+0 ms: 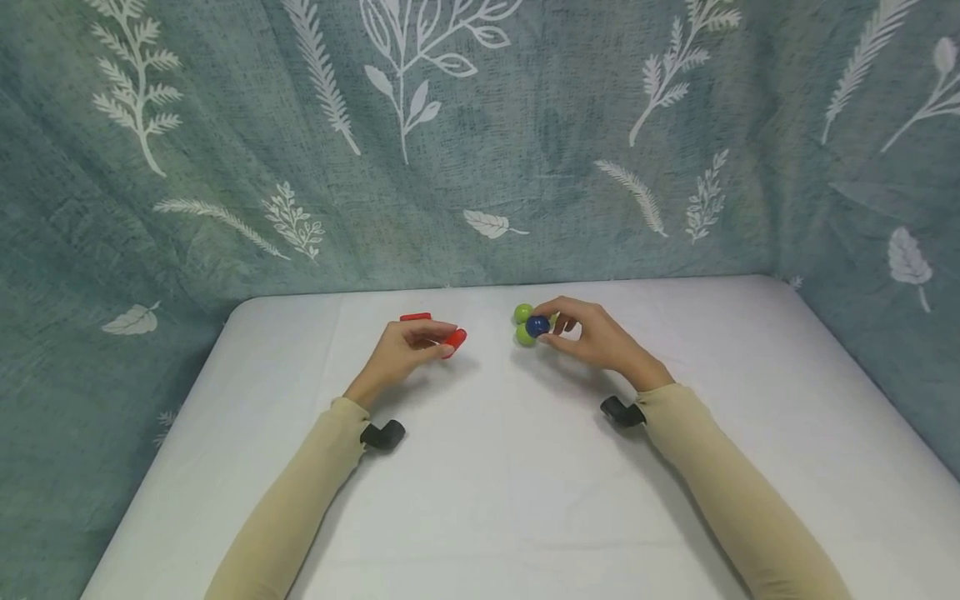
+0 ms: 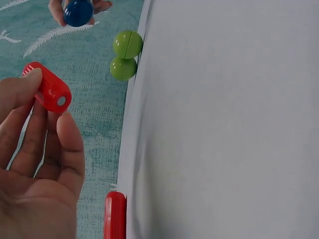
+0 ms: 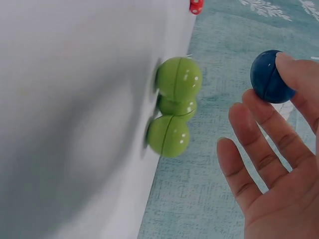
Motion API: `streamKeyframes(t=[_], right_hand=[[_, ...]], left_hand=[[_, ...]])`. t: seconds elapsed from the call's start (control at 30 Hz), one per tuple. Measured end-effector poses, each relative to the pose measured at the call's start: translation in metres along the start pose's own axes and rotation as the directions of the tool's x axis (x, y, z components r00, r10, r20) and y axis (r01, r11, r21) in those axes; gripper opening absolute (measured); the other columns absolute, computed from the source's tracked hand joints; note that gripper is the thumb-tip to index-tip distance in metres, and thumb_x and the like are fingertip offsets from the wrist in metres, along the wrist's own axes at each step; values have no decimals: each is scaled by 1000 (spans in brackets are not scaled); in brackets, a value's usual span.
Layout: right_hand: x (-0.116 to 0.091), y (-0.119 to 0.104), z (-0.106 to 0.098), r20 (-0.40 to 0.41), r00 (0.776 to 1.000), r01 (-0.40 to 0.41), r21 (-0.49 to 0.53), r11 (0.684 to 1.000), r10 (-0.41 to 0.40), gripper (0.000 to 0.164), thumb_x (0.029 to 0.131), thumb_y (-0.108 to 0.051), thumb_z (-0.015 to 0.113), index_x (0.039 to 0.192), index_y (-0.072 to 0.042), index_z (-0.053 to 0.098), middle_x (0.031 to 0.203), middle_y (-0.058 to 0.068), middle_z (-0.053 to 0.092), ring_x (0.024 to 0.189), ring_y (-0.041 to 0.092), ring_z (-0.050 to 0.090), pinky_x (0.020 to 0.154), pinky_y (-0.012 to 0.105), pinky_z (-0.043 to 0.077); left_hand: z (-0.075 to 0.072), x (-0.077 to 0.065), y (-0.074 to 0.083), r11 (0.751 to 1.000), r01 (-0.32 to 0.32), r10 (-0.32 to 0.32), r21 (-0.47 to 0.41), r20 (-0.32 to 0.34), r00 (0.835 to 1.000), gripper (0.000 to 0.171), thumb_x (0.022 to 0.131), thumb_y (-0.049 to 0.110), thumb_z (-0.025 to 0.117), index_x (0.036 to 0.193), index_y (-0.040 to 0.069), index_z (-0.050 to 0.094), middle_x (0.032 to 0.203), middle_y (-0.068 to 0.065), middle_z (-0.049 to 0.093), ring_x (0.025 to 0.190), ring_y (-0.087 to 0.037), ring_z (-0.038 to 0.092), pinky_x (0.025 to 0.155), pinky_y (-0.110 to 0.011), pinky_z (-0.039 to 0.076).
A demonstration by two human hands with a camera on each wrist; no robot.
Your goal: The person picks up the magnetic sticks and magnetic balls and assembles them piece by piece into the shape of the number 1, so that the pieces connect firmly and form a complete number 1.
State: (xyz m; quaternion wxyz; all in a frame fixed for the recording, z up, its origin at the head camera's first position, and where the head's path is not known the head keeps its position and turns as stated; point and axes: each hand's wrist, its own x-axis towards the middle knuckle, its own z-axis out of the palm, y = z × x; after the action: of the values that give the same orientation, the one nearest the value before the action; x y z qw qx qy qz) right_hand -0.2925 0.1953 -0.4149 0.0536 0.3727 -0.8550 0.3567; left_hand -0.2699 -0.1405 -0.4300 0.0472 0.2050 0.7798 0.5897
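Note:
My left hand (image 1: 403, 348) pinches a short red rod (image 1: 455, 337) between thumb and fingers, above the white table. In the left wrist view this red rod (image 2: 54, 92) has rounded ends and a silvery disc set in one end. A dark blue ball (image 1: 537, 326) sits between the thumb and fingertips of my right hand (image 1: 592, 337). Seen from the right wrist, the blue ball (image 3: 268, 78) has a seam round it, and the other fingers spread loosely below. Behind and beside it, green balls (image 3: 178, 79) with similar seams lie close together on the table, partly covered in the head view.
Another red rod (image 1: 415, 317) lies on the table just beyond my left hand. The white tabletop (image 1: 480, 467) ends at a green-blue curtain (image 1: 480, 192) with white leaf prints. A dark wrist device (image 1: 384, 436) juts from the left sleeve, and a similar one (image 1: 622, 412) from the right.

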Motion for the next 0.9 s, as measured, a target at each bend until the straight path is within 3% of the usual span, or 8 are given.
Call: streamKeyframes(t=[0.13, 0.3, 0.57, 0.7, 0.9], right_hand=[[4, -6, 2, -18, 1000, 12, 12, 1000, -11, 38, 89, -11, 73, 125, -15, 63, 114, 0, 68, 83, 11, 62, 77, 46, 54], [7, -13, 2, -67, 997, 30, 23, 999, -28, 39, 87, -11, 75, 124, -15, 64, 110, 0, 69, 83, 12, 62, 76, 46, 54], [10, -25, 0, -81, 995, 53, 49, 997, -49, 38, 89, -14, 73, 125, -19, 65, 109, -3, 68, 82, 10, 60, 77, 36, 53], [13, -31, -2, -69, 996, 63, 45, 997, -60, 38, 89, -10, 72, 126, -15, 65, 108, -1, 67, 80, 11, 58, 76, 31, 52], [18, -43, -3, -82, 994, 72, 33, 997, -69, 37, 88, 0, 70, 125, -3, 64, 100, 8, 65, 77, 18, 56, 73, 37, 51]], left_hand=[[2, 5, -18, 998, 19, -20, -65, -6, 1000, 35, 87, 3, 72, 122, 0, 67, 121, -20, 67, 101, -21, 68, 85, -23, 56], [10, 6, -19, 991, 18, -20, -133, -15, 1000, 37, 87, 4, 73, 123, 1, 67, 124, -17, 67, 99, -13, 69, 85, -23, 56], [22, 7, -18, 992, 27, -28, -125, -10, 1000, 35, 86, 10, 75, 120, 4, 69, 119, -13, 70, 99, -18, 70, 84, -27, 57], [27, 9, -17, 993, 25, -26, -112, -11, 1000, 35, 86, 10, 75, 120, 5, 69, 119, -13, 70, 101, -20, 70, 84, -27, 57], [37, 13, -14, 995, -11, 13, -103, 20, 1000, 35, 87, 7, 73, 122, 4, 68, 121, -13, 68, 103, -22, 68, 86, -28, 57]])
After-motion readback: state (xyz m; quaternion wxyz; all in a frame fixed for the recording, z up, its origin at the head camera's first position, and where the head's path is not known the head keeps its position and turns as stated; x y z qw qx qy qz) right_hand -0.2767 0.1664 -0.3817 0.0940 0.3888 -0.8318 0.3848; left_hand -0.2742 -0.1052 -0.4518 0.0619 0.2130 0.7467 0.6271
